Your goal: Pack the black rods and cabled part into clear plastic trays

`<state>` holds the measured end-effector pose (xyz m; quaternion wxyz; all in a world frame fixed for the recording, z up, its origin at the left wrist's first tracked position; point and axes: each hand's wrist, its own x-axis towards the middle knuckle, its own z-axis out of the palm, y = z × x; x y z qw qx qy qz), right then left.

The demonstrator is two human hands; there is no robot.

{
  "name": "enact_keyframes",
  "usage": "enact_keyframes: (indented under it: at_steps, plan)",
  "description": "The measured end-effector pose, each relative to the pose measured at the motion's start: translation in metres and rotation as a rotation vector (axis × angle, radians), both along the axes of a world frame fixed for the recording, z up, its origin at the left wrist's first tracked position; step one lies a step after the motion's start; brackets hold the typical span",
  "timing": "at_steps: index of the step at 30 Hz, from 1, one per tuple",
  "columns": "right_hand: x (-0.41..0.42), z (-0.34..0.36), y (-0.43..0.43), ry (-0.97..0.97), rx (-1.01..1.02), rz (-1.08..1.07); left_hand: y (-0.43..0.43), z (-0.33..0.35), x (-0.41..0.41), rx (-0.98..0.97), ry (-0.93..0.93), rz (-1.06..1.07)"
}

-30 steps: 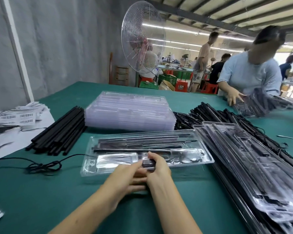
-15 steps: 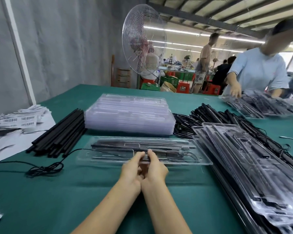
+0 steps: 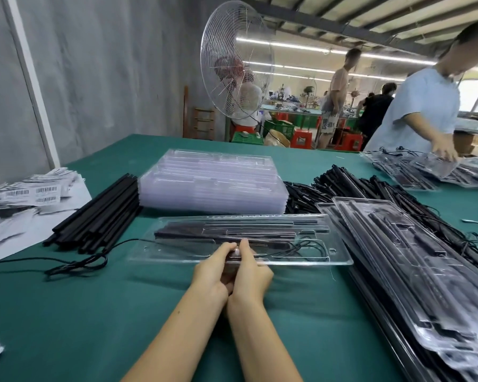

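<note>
Pressure should, by the look of it, spread evenly along the rim, since the left hand and right hand, fingers curled, pinch the near edge of the clear plastic tray just ahead of them, which holds slim black rods and the black cabled part.

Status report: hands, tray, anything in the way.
The left hand and right hand pinch the near edge of the clear tray. Inside it, black rods and cable; packed trays crowd its right end; loose cable bundle lies left.

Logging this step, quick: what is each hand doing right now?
Left hand: pinches the near edge of the clear tray.
Right hand: pinches the same edge, beside the left.
</note>
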<state>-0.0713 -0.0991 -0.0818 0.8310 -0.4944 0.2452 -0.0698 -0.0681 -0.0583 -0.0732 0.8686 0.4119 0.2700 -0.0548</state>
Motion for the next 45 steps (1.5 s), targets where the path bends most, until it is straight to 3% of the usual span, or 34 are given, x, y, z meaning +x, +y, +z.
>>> enact_keyframes:
  at_steps: [7,12,21,33,45]
  plan:
    - [0.005,-0.006,-0.003,-0.063,-0.179,-0.015,-0.002,0.006,0.002,-0.111,0.012,-0.006]
    - [0.004,-0.007,-0.012,-0.079,-0.073,0.043,-0.009,0.002,0.006,-0.173,-0.022,0.02]
    - [0.002,-0.01,-0.007,-0.102,0.026,0.058,-0.005,-0.005,0.011,-0.064,-0.002,0.033]
    - [-0.008,-0.013,0.003,-0.172,0.03,0.0,0.005,-0.008,0.008,0.042,0.038,-0.037]
    - [-0.01,-0.012,0.008,-0.145,0.078,-0.001,0.006,0.006,0.0,-0.006,0.063,-0.048]
